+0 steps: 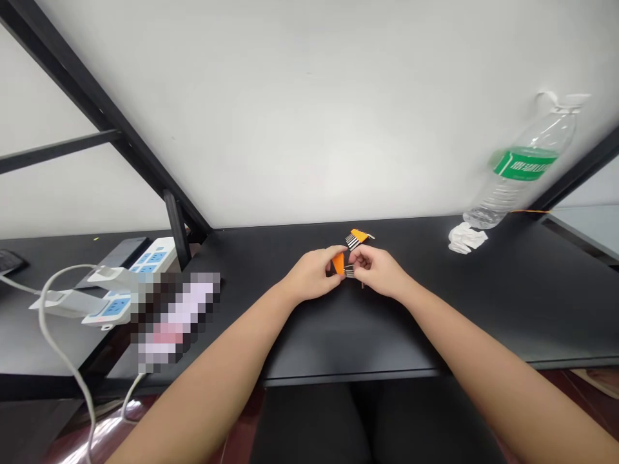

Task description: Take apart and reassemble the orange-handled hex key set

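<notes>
My left hand [316, 274] is closed around an orange holder [338, 263], pinching it between thumb and fingers. Several thin metal rods that look like hex keys [349, 271] stick out of its right side. My right hand [380, 270] has its fingers curled and pinched at the ends of these hex keys; its fingertips partly hide what they grip. Just beyond both hands, a second orange holder [359, 234] lies on the black table [338, 341], with a fan of hex keys pointing toward me.
A clear plastic bottle [525, 161] with a green label stands at the back right, beside a crumpled tissue [467, 238]. On the left are a power strip [152, 258] with plugs, a white cable [60, 348], a pixelated item [178, 319] and a black metal frame [106, 119].
</notes>
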